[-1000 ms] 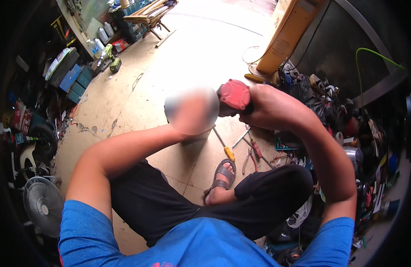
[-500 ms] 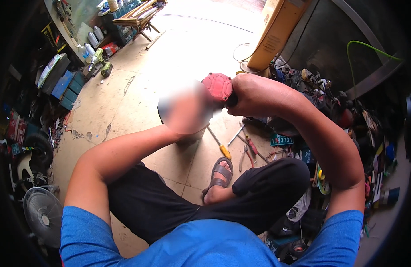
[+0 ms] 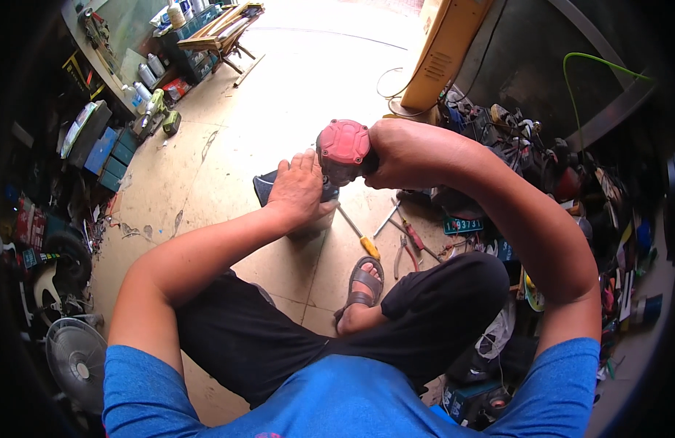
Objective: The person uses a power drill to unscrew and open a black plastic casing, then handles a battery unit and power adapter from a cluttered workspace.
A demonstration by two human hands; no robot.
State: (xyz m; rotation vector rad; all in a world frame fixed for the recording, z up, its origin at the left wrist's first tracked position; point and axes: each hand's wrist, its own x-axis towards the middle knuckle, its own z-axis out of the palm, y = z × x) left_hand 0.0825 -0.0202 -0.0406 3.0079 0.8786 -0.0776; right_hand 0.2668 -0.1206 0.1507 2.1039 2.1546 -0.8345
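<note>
In my right hand (image 3: 396,153) is a power tool (image 3: 344,141) with a round red end cap and a dark body, its cap facing up. The fingers are closed on its grip, mostly hidden behind the hand. My left hand (image 3: 299,186) lies close to the tool's left side, fingers stretched out and thumb apart. Beneath it stands a dark workpiece (image 3: 264,188); its kind is hidden by the hand and tool. Just right of the workpiece, a yellow-handled screwdriver (image 3: 368,247) rests on the floor.
Red-handled pliers (image 3: 406,255) and a red screwdriver (image 3: 413,236) lie near my sandalled foot (image 3: 363,288). A yellow cabinet (image 3: 443,58) and heaped parts line the right. A green cordless drill (image 3: 156,109), blue drawers (image 3: 107,153) and a fan (image 3: 78,365) stand left.
My left hand was smeared by motion and is now sharp, its fingers stretched out beside the tool. The red-capped tool has shifted slightly left in my right hand, and the view has shifted a little.
</note>
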